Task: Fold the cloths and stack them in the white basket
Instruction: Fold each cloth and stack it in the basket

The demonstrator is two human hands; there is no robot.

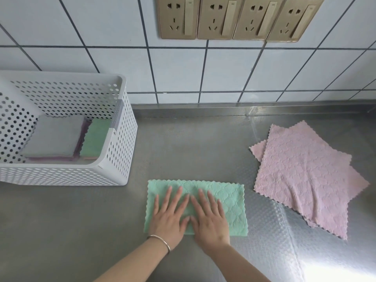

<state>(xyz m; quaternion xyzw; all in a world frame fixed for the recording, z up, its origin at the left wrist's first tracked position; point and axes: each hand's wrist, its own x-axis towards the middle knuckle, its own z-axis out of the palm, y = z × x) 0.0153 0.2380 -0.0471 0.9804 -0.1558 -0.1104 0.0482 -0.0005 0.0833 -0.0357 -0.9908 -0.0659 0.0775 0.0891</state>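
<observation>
My left hand [168,216] and right hand [209,218] press flat, fingers spread, on the green cloth [230,202] near the table's [183,143] front edge; bare steel beyond.

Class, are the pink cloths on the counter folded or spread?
Spread: the pink cloths lie flat, unfolded and overlapping on the counter, all zigzag edges showing.

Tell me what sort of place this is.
Probably a kitchen or utility counter: a stainless steel countertop runs along a white tiled wall, with a row of gold wall sockets above it.
</observation>
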